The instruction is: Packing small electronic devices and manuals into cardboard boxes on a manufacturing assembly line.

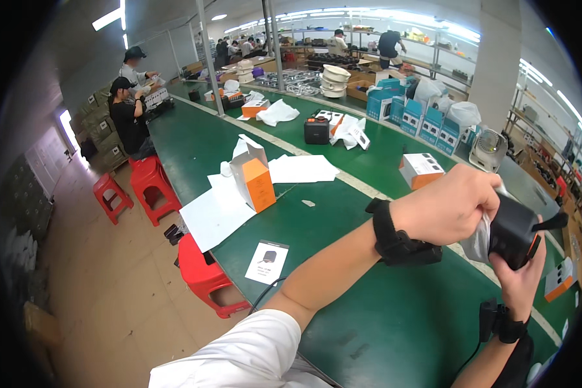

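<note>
At the right, a black boxy device (512,231) with rounded edges, a short black strap and a bit of orange trim is held up above the green table. My right hand (521,284) grips it from below, thumb against its near side. My left hand (447,204) is closed on a thin white plastic bag (477,240) that hangs against the device's left side; its fingertips are partly hidden. Nearer the table's left edge lies a white printed card (267,262). Beyond it stands an open orange and white carton (258,184), with white sheets around it.
A second black device (317,130) sits farther back beside white wrapping. An orange and white box (421,169) lies beyond my left hand. Teal boxes (410,116) and a small fan (489,147) line the right. Red stools (204,275) stand left; two people work at the far left.
</note>
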{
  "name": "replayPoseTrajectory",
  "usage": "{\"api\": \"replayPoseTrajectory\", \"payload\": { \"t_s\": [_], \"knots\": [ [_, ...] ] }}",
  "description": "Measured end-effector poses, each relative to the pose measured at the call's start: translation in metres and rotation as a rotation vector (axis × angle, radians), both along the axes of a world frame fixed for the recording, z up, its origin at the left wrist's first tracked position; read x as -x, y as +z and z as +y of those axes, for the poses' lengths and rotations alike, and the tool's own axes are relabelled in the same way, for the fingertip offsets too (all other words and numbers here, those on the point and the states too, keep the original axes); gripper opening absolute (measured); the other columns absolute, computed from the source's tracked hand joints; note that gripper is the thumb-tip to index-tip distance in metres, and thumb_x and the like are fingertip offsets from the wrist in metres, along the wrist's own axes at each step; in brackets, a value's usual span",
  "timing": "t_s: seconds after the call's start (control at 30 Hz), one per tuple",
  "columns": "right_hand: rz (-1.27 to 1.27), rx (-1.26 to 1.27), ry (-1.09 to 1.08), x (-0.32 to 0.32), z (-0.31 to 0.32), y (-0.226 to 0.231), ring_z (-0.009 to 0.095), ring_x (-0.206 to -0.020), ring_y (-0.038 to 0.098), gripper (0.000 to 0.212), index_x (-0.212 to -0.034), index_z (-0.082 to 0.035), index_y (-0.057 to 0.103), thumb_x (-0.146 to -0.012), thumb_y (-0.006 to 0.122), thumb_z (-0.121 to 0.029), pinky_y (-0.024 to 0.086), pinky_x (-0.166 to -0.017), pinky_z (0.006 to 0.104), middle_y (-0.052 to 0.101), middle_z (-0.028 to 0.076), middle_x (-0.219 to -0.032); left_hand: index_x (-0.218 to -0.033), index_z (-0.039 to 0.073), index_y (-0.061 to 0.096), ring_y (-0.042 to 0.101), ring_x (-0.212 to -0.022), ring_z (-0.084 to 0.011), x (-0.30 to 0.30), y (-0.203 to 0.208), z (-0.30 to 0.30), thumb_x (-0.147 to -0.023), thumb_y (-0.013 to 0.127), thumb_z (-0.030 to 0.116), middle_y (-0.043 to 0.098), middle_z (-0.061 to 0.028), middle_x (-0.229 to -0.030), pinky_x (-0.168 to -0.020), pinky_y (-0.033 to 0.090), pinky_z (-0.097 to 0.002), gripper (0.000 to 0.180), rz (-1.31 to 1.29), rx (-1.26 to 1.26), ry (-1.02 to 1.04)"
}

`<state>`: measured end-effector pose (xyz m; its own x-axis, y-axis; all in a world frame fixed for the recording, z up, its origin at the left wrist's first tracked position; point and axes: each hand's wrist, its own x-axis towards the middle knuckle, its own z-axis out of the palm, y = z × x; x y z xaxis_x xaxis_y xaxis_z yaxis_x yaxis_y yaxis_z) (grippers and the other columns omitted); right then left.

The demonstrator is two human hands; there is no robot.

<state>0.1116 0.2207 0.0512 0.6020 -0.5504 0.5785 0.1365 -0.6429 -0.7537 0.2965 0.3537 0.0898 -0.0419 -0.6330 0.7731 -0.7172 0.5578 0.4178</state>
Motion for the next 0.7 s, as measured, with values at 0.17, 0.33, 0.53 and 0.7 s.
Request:
{"api": "replayPoseTrajectory", "payload": {
  "t_s": [0.17,0.33,0.53,0.7],
  "knots": [
    [0.101,0.146,0.159,-0.004,0.008,0.007,0.018,-0.1,0.056,0.069,-0.12,0.002,0.047,-0.064,0.078,-0.025,0.045,-0.087,0.0324,0.055,0.01,-0.111,-0.059,-0.003,0.052,0.057,-0.082,-0.0354,0.035,-0.01,-0.018,-0.058,0.058,0.001,0.057,-0.0219,-0.092,-0.068,0.046,-0.0396,0.007,-0.146,0.243,-0.14],
    [-0.2,0.644,-0.36,0.008,-0.023,-0.019,0.018,-0.09,0.06,0.041,-0.109,0.001,0.054,-0.077,0.067,-0.021,0.048,-0.078,0.0299,0.061,0.008,-0.097,-0.075,-0.001,0.063,0.051,-0.102,-0.0356,0.087,-0.018,-0.047,-0.066,0.061,0.008,0.055,-0.0205,-0.099,-0.09,0.039,-0.0488,0.013,-0.198,0.705,0.001],
    [-0.538,-0.641,0.315,-0.014,-0.022,-0.008,0.016,-0.099,0.06,0.047,-0.121,0.002,0.052,-0.086,0.063,-0.028,0.047,-0.089,0.0294,0.06,0.008,-0.113,-0.12,0.001,0.046,0.042,-0.117,-0.0248,0.053,-0.047,-0.058,-0.076,0.076,0.021,0.044,-0.012,-0.123,-0.096,0.037,-0.0407,0.057,0.694,0.691,0.108],
    [-0.576,-0.422,0.207,-0.031,-0.002,-0.029,0.019,-0.111,0.054,0.062,-0.128,0.0,0.047,-0.085,0.063,-0.042,0.042,-0.096,0.0337,0.056,0.008,-0.122,-0.13,0.004,0.043,0.052,-0.114,-0.022,0.073,-0.044,-0.068,-0.085,0.069,0.03,0.055,-0.0107,-0.117,-0.097,0.042,-0.0364,0.058,1.334,0.112,-0.579]
  ]
}}
